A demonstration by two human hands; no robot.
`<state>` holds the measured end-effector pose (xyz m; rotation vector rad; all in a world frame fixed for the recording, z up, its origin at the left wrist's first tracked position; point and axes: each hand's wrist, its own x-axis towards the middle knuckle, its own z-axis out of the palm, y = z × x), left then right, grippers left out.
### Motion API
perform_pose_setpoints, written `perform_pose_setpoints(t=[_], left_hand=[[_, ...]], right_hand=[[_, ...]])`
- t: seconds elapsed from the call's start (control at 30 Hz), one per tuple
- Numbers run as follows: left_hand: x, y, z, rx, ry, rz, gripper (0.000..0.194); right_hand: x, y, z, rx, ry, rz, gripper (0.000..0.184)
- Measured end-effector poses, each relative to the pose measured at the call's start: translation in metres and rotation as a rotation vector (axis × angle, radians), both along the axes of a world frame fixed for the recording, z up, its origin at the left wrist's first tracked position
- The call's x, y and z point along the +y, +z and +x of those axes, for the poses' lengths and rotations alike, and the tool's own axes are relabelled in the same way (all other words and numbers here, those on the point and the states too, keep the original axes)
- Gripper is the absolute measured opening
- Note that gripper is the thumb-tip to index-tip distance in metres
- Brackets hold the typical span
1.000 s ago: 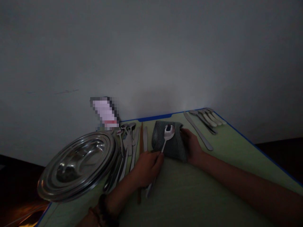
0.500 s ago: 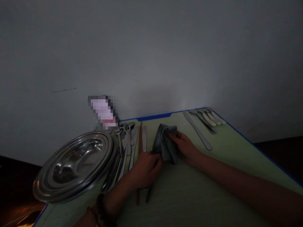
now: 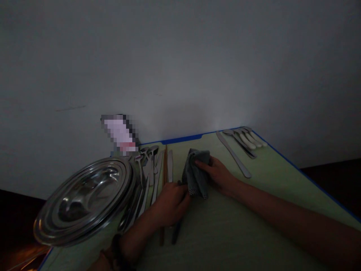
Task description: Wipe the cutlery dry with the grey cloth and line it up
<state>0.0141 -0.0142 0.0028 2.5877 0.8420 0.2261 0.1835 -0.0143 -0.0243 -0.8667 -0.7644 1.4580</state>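
My right hand (image 3: pixel 221 175) is closed around a folded grey-green cloth (image 3: pixel 198 171) with a checked edge, held above the table. My left hand (image 3: pixel 173 201) is closed beside the cloth on a slim piece of cutlery. Its dark handle (image 3: pixel 176 232) sticks out below my fist, while its other end is hidden by hand and cloth, so I cannot tell its kind. Just left of the cloth lie a table knife (image 3: pixel 169 163) and a pair of brown chopsticks (image 3: pixel 165 165), partly covered by my left hand.
Stacked oval steel plates (image 3: pixel 90 195) stand at the left, beside a pile of spoons and knives (image 3: pixel 150 169). A phone (image 3: pixel 120 133), blurred out, leans on the wall. At the right lie a knife (image 3: pixel 234 154), a spoon (image 3: pixel 242 143) and several white-handled utensils (image 3: pixel 249 141).
My right hand and the cloth have shifted slightly against the cutlery, and the cloth's folds lie differently. My left hand keeps its grip. The whole view has moved a little.
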Motion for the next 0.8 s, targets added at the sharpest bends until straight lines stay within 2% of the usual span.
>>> perform_pose_setpoints(t=[0.3, 0.8], left_hand=[[0.0004, -0.0009, -0.0003, 0.008, 0.011, 0.003, 0.031], [-0.0002, -0.0022, -0.0002, 0.029, -0.007, 0.021, 0.028]], right_hand=[[-0.0003, 0.0038, -0.0056, 0.120, -0.011, -0.070, 0.018], [-0.0004, 0.0049, -0.0045, 0.102, 0.011, -0.057, 0.013]])
